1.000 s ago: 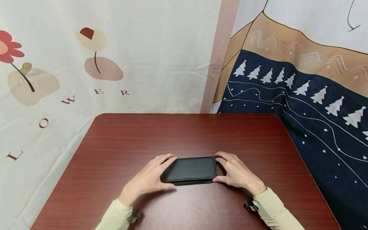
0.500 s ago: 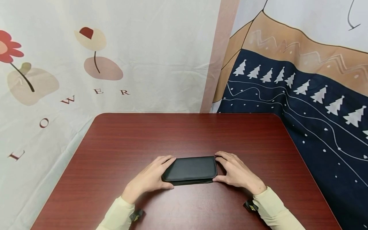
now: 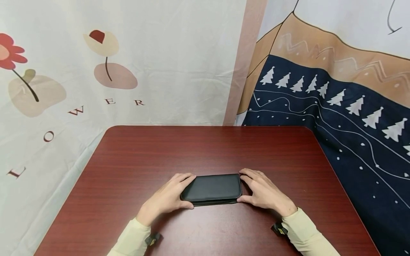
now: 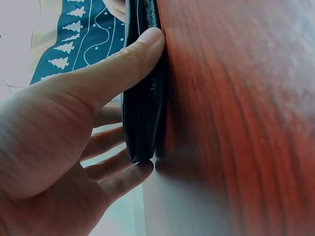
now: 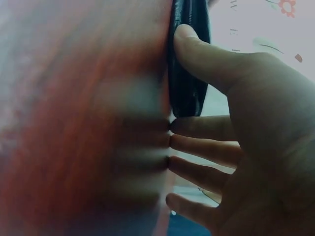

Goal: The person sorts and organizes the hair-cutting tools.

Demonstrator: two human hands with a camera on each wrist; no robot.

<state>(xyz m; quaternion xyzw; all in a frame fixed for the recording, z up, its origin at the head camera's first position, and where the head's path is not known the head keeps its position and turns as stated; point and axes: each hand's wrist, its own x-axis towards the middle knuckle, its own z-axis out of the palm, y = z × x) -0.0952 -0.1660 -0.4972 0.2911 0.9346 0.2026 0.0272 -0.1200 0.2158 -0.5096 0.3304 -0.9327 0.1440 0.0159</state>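
A black long wallet (image 3: 211,187) lies flat on the table, its long side facing me. Along its near edge a zipper shows in the left wrist view. My left hand (image 3: 168,197) grips the wallet's left end, with the thumb (image 4: 140,51) pressed against the near edge and the fingers round the left and far sides. At the right end my right hand (image 3: 264,190) holds it, thumb (image 5: 189,42) at the near right corner and index finger by the far right corner. The other right fingertips touch down beside the wallet's end.
The dark red wood-grain table (image 3: 205,145) has rounded far corners. Behind it hangs a white cloth (image 3: 179,46) with flower prints and letters, and a navy cloth (image 3: 288,103) with white trees at the right. Each wrist carries a small black device (image 3: 279,229).
My left thumb has drawn in slightly against the wallet's near left edge. The wallet and my right hand have stayed in place.
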